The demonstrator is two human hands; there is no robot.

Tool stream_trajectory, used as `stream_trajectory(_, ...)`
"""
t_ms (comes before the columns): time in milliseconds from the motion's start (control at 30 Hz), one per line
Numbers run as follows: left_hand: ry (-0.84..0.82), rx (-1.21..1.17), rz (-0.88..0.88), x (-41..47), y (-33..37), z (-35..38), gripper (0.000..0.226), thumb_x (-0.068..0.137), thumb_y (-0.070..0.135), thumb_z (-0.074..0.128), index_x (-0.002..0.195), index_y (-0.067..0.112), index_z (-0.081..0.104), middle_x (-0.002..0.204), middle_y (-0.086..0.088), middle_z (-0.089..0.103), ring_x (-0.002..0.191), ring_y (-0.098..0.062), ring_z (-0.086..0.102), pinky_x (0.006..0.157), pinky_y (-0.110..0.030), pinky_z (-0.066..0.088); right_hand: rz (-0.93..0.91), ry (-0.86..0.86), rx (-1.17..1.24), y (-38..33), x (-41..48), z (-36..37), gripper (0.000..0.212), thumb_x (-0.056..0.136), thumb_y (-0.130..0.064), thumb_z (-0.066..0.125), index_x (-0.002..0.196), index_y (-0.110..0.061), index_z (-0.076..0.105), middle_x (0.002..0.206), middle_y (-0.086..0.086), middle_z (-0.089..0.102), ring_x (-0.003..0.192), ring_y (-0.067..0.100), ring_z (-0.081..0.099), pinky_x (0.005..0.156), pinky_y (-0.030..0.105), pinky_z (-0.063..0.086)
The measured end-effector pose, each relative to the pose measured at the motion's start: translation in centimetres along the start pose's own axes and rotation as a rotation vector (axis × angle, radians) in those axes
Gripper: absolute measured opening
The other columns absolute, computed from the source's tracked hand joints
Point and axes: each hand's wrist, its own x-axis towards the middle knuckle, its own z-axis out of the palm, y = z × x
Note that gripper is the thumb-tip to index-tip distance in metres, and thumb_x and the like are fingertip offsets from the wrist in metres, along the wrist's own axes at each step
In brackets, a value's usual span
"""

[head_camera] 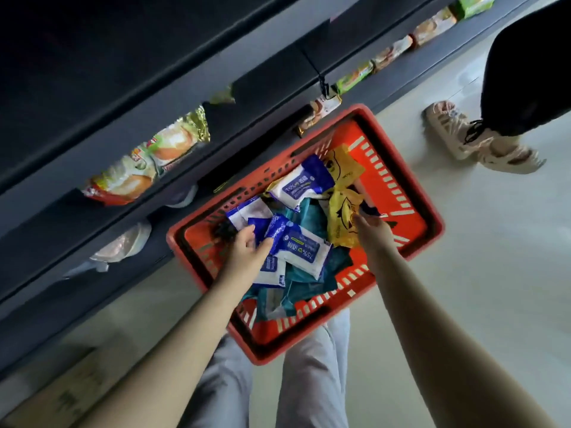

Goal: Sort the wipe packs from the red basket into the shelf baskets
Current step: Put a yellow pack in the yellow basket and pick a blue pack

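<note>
The red basket [435,225] sits diagonally across the middle of the frame, heaped with wipe packs. Blue-and-white packs [301,185] overlap at its centre and left, teal packs [309,219] lie beneath them, and crumpled yellow packs [341,211] lie right of centre. The left hand [250,251] pinches a dark blue pack [262,227].

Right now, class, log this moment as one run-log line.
stage: picking | left hand: grips blue wipe pack | right hand: touches yellow pack | red basket: several packs inside

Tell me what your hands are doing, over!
Left hand pinches a blue pack. Right hand touches a yellow pack. Both inside the red basket, many packs left. Nothing in the way.
</note>
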Motion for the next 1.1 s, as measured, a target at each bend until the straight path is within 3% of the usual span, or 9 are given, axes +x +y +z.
stream_trajectory(67,0.048,-0.01,-0.028,1.2,-0.5,1.3,0.074,0.082,0.043,0.072,0.142,0.012,0.042,0.146,-0.011,0.043,0.134,-0.023,0.044,0.102,-0.021,0.038,0.093,-0.018,0.064,0.8,2.9,0.8,0.051,0.098,-0.036,0.054,0.146,-0.022,0.043,0.141,0.008,0.054,0.123,0.028,0.056,0.105,0.044,0.045)
stream_trajectory(167,0.156,0.11,-0.003,3.5,-2.2,2.5,0.096,0.052,0.076,0.068,0.133,0.027,0.05,0.138,-0.008,0.046,0.125,-0.023,0.05,0.105,-0.044,0.043,0.158,-0.083,0.096,2.0,5.5,1.3,0.057,0.094,-0.041,0.06,0.146,-0.026,0.042,0.143,0.005,0.051,0.125,0.029,0.053,0.106,0.047,0.045)
stream_trajectory(333,0.313,0.373,0.081,3.1,-0.4,4.1,0.059,0.067,0.058,0.075,0.118,0.031,0.06,0.128,-0.003,0.045,0.116,-0.029,0.048,0.105,-0.042,0.038,0.212,-0.137,0.233,3.0,6.9,1.4,0.072,0.075,-0.037,0.082,0.139,-0.026,0.05,0.13,-0.004,0.06,0.109,0.018,0.061,0.088,0.037,0.053)
stream_trajectory(433,0.359,0.42,0.122,3.1,-0.6,4.8,0.031,0.074,0.044,0.078,0.094,0.024,0.067,0.12,0.0,0.048,0.111,-0.029,0.047,0.098,-0.036,0.034,0.182,-0.153,0.242,2.7,7.0,1.4,0.061,0.069,-0.029,0.087,0.124,-0.021,0.062,0.114,0.0,0.069,0.097,0.02,0.066,0.077,0.035,0.056)
stream_trajectory(533,0.381,0.384,0.2,2.9,-0.7,5.1,0.023,0.078,0.035,0.077,0.089,0.016,0.068,0.112,-0.004,0.058,0.102,-0.03,0.053,0.088,-0.033,0.034,0.139,-0.144,0.289,1.9,6.4,1.3,0.051,0.072,-0.016,0.085,0.119,-0.016,0.064,0.107,0.005,0.071,0.09,0.021,0.068,0.064,0.031,0.055)
stream_trajectory(700,0.241,-0.133,0.182,0.1,1.3,3.8,0.01,0.095,0.022,0.06,0.094,0.012,0.057,0.083,0.002,0.066,0.068,0.001,0.061,0.062,-0.019,0.046,0.086,-0.108,0.544,-0.3,3.8,-0.6,0.063,0.075,-0.014,0.083,0.129,-0.019,0.052,0.117,0.007,0.069,0.099,0.027,0.07,0.079,0.047,0.059)
stream_trajectory(867,0.211,-0.485,0.19,-4.6,4.1,0.7,0.012,0.088,0.037,0.065,0.097,0.029,0.063,0.1,-0.003,0.072,0.089,-0.022,0.07,0.082,-0.043,0.056,-0.074,-0.304,0.886,-5.3,-4.4,-3.9,0.051,0.087,-0.02,0.069,0.135,-0.013,0.052,0.123,0.014,0.067,0.108,0.034,0.068,0.085,0.052,0.056)
stream_trajectory(1000,0.144,-0.749,0.156,-12.0,8.9,-2.5,0.009,0.092,0.027,0.065,0.1,0.023,0.067,0.099,-0.006,0.074,0.083,-0.018,0.071,0.075,-0.035,0.054,-0.099,-0.323,1.051,-9.7,-14.1,-6.0,0.055,0.083,-0.027,0.067,0.134,-0.01,0.056,0.124,0.017,0.066,0.109,0.033,0.067,0.089,0.051,0.056)
stream_trajectory(1100,0.084,-0.849,0.131,-18.2,12.1,-4.7,0.018,0.088,0.035,0.069,0.092,0.018,0.069,0.096,-0.01,0.076,0.086,-0.024,0.072,0.085,-0.04,0.054,-0.142,-0.35,1.129,-12.4,-21.1,-7.8,0.052,0.084,-0.024,0.066,0.132,-0.007,0.057,0.123,0.015,0.067,0.104,0.029,0.068,0.089,0.048,0.056)
